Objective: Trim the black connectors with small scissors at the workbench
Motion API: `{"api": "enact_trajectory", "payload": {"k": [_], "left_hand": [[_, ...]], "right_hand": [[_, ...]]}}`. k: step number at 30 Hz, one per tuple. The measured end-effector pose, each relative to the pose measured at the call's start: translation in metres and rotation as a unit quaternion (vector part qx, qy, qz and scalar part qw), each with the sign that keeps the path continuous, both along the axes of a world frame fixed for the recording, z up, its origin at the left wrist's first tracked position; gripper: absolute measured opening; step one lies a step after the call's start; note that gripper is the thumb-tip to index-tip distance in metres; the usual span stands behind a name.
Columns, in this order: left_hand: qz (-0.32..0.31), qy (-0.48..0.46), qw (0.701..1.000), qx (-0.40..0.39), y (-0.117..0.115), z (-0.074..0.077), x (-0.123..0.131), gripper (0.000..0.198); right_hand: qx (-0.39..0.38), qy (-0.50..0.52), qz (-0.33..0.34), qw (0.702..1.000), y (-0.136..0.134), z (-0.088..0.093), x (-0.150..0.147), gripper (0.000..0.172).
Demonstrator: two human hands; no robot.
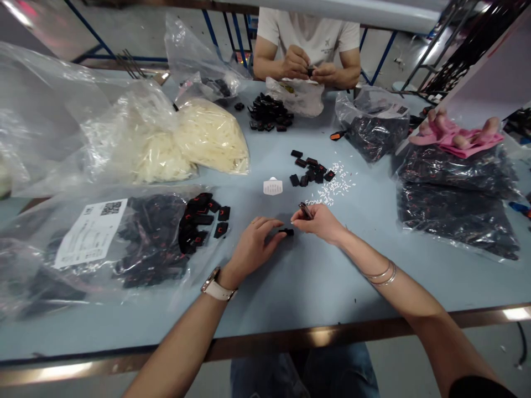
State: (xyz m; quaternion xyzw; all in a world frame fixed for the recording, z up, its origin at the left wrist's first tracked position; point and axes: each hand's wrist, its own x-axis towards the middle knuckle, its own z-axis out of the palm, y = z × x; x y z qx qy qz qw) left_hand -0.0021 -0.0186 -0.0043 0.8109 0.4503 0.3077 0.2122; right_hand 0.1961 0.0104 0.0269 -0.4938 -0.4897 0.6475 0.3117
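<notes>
My left hand rests on the pale blue table and pinches a small black plastic part at its fingertips. My right hand sits just right of that part, fingers closed on metal tweezers. Beyond my hands lie a few loose black parts, a scatter of tiny white pieces and a small white cap. An open clear bag of black parts lies to the left of my left hand.
Bags of white pieces lie at the back left, dark bags at the right. Across the table a person in a white shirt handles a small part, with a heap of black parts before them. Pink gloves rest at the right.
</notes>
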Motion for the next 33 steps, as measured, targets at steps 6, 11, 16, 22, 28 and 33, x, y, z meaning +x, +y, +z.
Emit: {"api": "enact_trajectory", "payload": {"k": [6,11,16,22,28,33], "left_hand": [[0.042,-0.084,0.996,-0.004,-0.005,0.01,0.005,0.018],[0.063,-0.118,0.99,-0.039,-0.007,0.013,0.007,0.021],[0.086,-0.143,0.982,-0.089,-0.007,0.013,0.007,0.023],[0.097,-0.16,0.979,-0.086,-0.007,0.012,0.008,0.025],[0.066,-0.141,0.986,-0.063,-0.004,0.01,0.005,0.024],[0.063,-0.055,0.994,-0.064,0.006,0.003,-0.006,0.019]], "right_hand": [[0.042,0.007,0.041,0.998,-0.005,-0.004,-0.007,0.017],[0.084,0.001,0.068,0.994,-0.011,-0.004,-0.013,0.018],[0.081,0.004,0.037,0.996,-0.014,-0.003,-0.017,0.021],[0.102,-0.017,0.014,0.995,-0.015,-0.005,-0.016,0.028],[0.158,-0.049,0.049,0.985,-0.014,-0.006,-0.014,0.03],[0.203,-0.139,0.051,0.968,-0.006,-0.006,-0.005,0.022]]}}
